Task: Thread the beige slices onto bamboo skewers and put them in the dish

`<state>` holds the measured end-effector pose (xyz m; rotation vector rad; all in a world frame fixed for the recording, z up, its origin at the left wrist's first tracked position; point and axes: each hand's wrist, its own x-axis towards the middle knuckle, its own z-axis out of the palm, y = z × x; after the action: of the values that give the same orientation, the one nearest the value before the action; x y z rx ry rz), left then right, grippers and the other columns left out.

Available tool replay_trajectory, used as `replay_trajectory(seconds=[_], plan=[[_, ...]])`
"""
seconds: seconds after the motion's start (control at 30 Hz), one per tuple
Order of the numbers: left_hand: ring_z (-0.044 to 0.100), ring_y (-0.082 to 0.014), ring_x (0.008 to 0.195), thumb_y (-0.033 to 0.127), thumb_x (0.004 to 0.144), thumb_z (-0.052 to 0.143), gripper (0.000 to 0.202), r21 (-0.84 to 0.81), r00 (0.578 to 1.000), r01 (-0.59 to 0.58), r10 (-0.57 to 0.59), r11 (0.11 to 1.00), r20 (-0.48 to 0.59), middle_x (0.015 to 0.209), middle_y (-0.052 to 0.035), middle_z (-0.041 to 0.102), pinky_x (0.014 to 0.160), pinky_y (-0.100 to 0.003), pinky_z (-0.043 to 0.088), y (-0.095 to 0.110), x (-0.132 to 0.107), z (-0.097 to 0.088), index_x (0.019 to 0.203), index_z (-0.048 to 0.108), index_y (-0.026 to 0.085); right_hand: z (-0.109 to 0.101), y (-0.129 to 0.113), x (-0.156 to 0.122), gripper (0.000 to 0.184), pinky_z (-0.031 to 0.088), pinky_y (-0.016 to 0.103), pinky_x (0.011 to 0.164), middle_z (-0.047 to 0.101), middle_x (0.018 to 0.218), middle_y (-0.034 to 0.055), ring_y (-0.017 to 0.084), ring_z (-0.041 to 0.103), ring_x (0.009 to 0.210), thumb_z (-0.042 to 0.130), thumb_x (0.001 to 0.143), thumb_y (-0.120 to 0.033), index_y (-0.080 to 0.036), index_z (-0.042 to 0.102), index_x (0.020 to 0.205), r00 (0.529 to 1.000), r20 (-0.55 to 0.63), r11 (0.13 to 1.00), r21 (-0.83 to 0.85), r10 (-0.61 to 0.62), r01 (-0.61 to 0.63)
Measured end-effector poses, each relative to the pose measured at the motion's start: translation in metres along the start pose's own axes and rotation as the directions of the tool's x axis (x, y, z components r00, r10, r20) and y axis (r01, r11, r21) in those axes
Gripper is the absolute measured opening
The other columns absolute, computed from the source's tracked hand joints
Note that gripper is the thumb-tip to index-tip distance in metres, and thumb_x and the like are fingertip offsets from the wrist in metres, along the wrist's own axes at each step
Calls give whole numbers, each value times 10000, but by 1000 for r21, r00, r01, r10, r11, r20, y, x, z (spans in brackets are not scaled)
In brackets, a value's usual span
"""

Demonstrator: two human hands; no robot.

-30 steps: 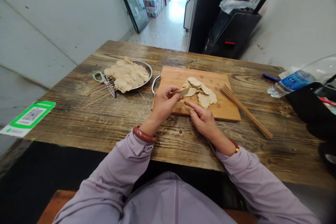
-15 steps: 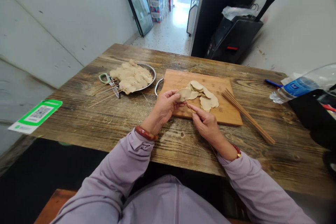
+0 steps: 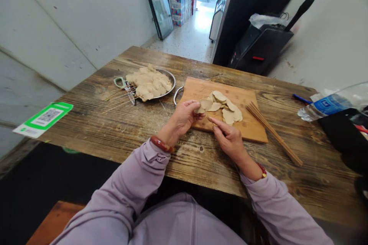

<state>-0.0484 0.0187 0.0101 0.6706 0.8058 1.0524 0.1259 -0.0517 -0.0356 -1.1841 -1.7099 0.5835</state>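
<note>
My left hand (image 3: 185, 116) pinches a thin beige slice (image 3: 206, 105) of food over the near left part of the wooden cutting board (image 3: 195, 86). In my right hand (image 3: 229, 136) is a thin bamboo skewer (image 3: 209, 119), gripped close to its tip, which points at the slice. Whether the tip has entered the slice I cannot tell. A loose pile of similar slices (image 3: 230, 111) lies on the board just beyond my hands. To the right, a bundle of bare skewers (image 3: 274, 134) rests with one end on the board's edge.
Skewered slices (image 3: 149, 82) are heaped on a round metal plate (image 3: 173, 78) at the left, sticks pointing toward me. Green-handled scissors (image 3: 120, 82) lie beside them. A QR code card (image 3: 44, 119) is at the table's left edge; a plastic bottle (image 3: 330, 103) lies at the right.
The view has shifted slightly, so the table things sit a little further right. Both hands keep their grips on the slice and the skewer; the slice looks slightly tilted.
</note>
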Motion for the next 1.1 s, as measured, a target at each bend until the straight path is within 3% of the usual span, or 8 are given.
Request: replay_trajectory(seconds=[0.3, 0.63, 0.8, 1.1], plan=[[584, -72, 555, 179, 730, 788, 182, -14, 1000, -15, 15, 1000, 22, 661, 25, 613, 583, -206, 517, 0, -1, 0, 698, 613, 138, 0, 2, 0, 349, 647, 335, 864, 813, 1136, 94, 215, 796, 958, 574, 951, -228, -203, 788, 1224, 1000, 0, 1000, 13, -24, 24], [582, -78, 585, 276, 668, 858, 265, 83, 997, -66, 62, 994, 55, 676, 17, 635, 598, -213, 515, -7, -2, 1, 703, 633, 141, -1, -1, 1, 374, 631, 394, 949, 813, 1133, 71, 233, 781, 1024, 562, 963, -238, -215, 766, 1276, 999, 7, 999, 32, 36, -37], [614, -96, 645, 301, 624, 886, 290, 78, 996, -91, 91, 993, 13, 741, 6, 679, 629, -232, 541, -6, -2, 0, 732, 664, 150, 0, -1, 1, 393, 634, 349, 875, 807, 1149, 103, 222, 782, 969, 547, 968, -234, -194, 751, 1301, 1000, 11, 1000, 22, 22, -22], [631, -102, 667, 315, 614, 899, 307, 57, 996, -94, 93, 994, 9, 758, 2, 698, 639, -233, 536, -8, -2, -1, 768, 690, 151, -1, -5, 1, 484, 607, 333, 755, 791, 905, 89, 191, 735, 760, 454, 1002, -222, -129, 640, 1439, 995, 91, 999, 29, 28, -31]])
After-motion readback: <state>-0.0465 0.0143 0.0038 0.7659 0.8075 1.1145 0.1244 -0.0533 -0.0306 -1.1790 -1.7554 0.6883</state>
